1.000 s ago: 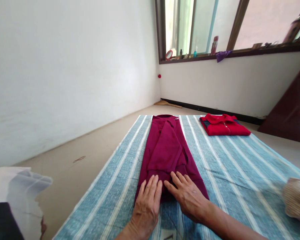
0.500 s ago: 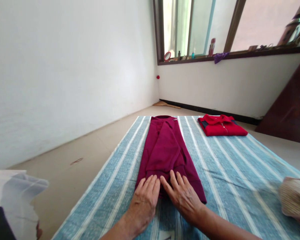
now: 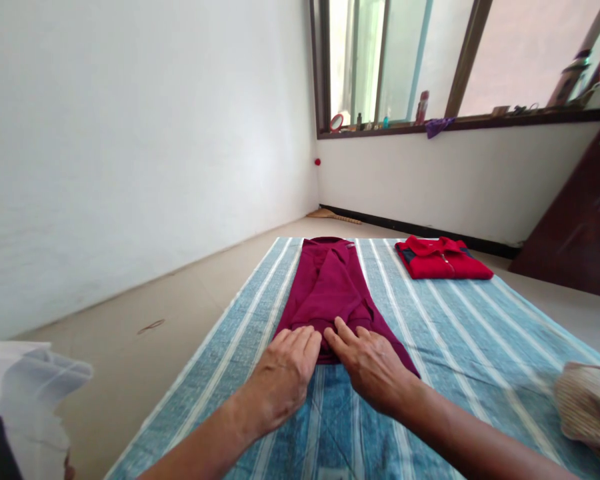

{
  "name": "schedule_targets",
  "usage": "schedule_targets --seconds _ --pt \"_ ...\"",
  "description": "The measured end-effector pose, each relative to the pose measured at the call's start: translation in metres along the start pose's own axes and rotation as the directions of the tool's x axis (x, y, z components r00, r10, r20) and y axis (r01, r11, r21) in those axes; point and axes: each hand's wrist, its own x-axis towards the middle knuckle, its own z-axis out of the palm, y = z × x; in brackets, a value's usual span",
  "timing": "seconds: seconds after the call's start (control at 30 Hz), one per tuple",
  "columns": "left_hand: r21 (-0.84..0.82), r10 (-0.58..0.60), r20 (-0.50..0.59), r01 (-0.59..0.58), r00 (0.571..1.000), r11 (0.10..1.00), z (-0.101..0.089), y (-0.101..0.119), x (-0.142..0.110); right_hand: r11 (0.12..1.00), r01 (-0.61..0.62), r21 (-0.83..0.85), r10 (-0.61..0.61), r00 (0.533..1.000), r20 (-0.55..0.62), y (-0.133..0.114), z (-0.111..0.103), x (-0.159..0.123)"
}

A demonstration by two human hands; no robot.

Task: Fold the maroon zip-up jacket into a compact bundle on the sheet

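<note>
A maroon long-sleeved top [image 3: 336,283] lies lengthwise before me as a narrow strip, its collar at the far end and a sleeve folded down along its middle. At the near hem, my left hand [image 3: 286,367] has its fingers bent over the cloth, with the thumb out of sight. Close beside it, my right hand [image 3: 367,360] grips the same hem, fingers curled on top. Between the hands a short piece of the hem edge shows, and the right corner of the hem sticks out past my right hand.
Under the top is a blue-and-white striped cloth [image 3: 240,347]. A folded red garment [image 3: 447,260] sits at the far right, a beige bundled cloth [image 3: 590,403] at the near right. White sheer material [image 3: 27,393] stands at left. A windowsill [image 3: 380,131] holds small items.
Both hands have moved slightly forward, and the near hem has gone with them, away from me. My fingers have become more bent. The view has tilted up a little.
</note>
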Motion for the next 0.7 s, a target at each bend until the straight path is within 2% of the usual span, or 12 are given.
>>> schedule_targets --seconds 0.07,0.17,0.27,0.37,0.47,0.53,0.6,0.63,0.7 --pt "0.015 0.033 -0.031 -0.033 0.999 0.999 -0.003 0.005 -0.009 0.999 0.026 -0.041 -0.028 0.999 -0.040 -0.004 -0.006 -0.010" --pt "-0.013 0.069 0.006 -0.069 0.998 0.998 0.012 0.020 -0.030 0.993 0.083 -0.078 -0.090 0.992 -0.086 -0.017 0.010 -0.035" --pt "-0.143 0.060 0.119 -0.043 0.991 0.989 0.026 0.031 -0.049 0.992 0.105 -0.075 -0.113 0.989 -0.099 -0.029 0.039 -0.055" --pt "-0.363 0.058 0.188 0.014 0.981 0.932 0.016 0.021 -0.052 0.992 0.109 -0.061 -0.115 0.987 -0.113 -0.032 0.057 -0.061" --pt "-0.631 0.121 0.236 0.057 0.964 0.774 -0.006 -0.007 -0.029 0.993 0.105 -0.055 -0.112 0.985 -0.131 -0.031 0.058 -0.057" --pt "-0.741 0.089 0.221 0.108 0.971 0.663 -0.008 -0.025 -0.001 0.993 0.106 -0.056 -0.113 0.985 -0.128 -0.031 0.054 -0.054" --pt "-0.773 0.023 0.109 0.070 0.994 0.631 0.009 -0.034 0.035 0.991 0.117 -0.063 -0.124 0.984 -0.127 -0.031 0.051 -0.051" --pt "-0.768 0.033 0.054 0.021 0.998 0.640 0.022 -0.036 0.052 0.990 0.121 -0.070 -0.130 0.983 -0.133 -0.031 0.051 -0.050" --pt "-0.669 0.129 -0.015 -0.106 0.992 0.735 0.054 -0.034 0.083 0.988 0.126 -0.088 -0.139 0.976 -0.167 -0.030 0.053 -0.048"
